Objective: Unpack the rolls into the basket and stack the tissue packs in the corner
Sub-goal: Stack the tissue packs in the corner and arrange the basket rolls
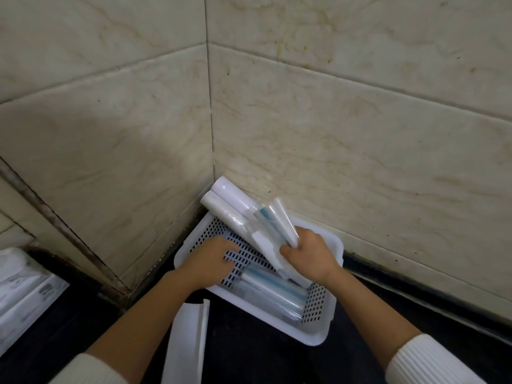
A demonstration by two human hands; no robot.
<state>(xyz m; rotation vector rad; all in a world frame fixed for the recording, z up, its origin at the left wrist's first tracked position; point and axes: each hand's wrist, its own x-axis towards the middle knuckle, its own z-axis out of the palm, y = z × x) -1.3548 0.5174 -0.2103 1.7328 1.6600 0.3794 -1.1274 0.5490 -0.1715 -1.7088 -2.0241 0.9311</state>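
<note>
Two marbled tile walls (332, 120) are seen meeting in a corner, with a dark counter (249, 342) below them. A pale wrapped bundle (22, 289) at the left edge is cut off by the frame, and whether it is the tissue packs cannot be told. A white perforated basket (318, 325) is set on the counter close into the corner; its far rim is hidden by the rolls and hands. One white sheet or opened wrapper (188, 347) lies just beside the basket's near left side, its lower end cut off.

Four rolls (235, 214) are fanned upward over the basket and are clasped at their lower ends by the right hand (310, 256), which is closed around them. Several more clear-wrapped rolls (274, 295) are laid in the basket bottom; their exact number cannot be counted through the glare. The left hand (210, 259) is rested inside the basket, fingers curled loosely on the perforated floor, nothing visibly gripped. Two cream ribbed sleeves (432, 361) are cut off at the bottom.
</note>
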